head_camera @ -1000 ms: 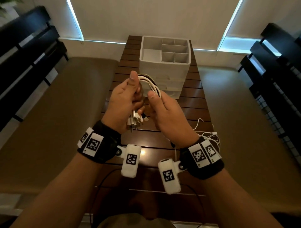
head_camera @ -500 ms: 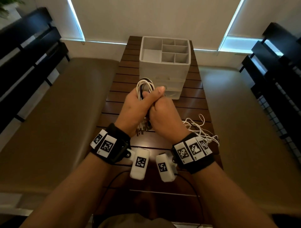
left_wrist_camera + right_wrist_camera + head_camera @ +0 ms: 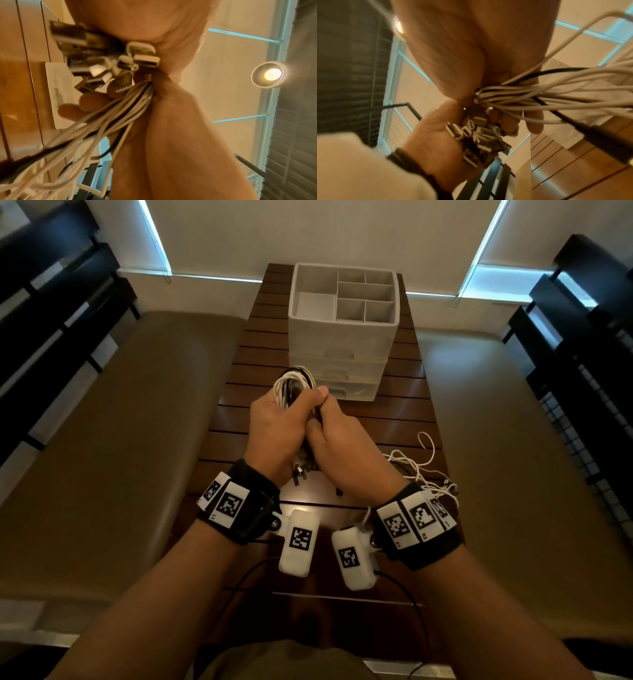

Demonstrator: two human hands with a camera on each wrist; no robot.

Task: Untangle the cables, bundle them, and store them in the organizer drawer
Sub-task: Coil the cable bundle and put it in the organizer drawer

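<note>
A bundle of white and black cables [image 3: 292, 381] is held upright over the table, in front of the organizer [image 3: 342, 337]. My left hand [image 3: 284, 419] grips the bundle's middle, thumb laid across it. My right hand [image 3: 339, 440] is pressed against the left and curls round the same cables. The looped end sticks out above my fists. The plug ends [image 3: 299, 470] hang below them. In the left wrist view the plugs [image 3: 106, 60] cluster under my palm and the strands [image 3: 111, 115] fan out. In the right wrist view, cables [image 3: 539, 94] leave my right fist.
The white organizer has open top compartments and shut drawers [image 3: 346, 388] in its front. It stands at the far end of the narrow slatted wooden table [image 3: 394, 419]. Loose white cable [image 3: 418, 463] lies on the table to my right. Benches flank the table.
Both hands have come together and dropped nearer the table. My right hand has closed round the bundle beside the left. The loose cable at the right now shows more.
</note>
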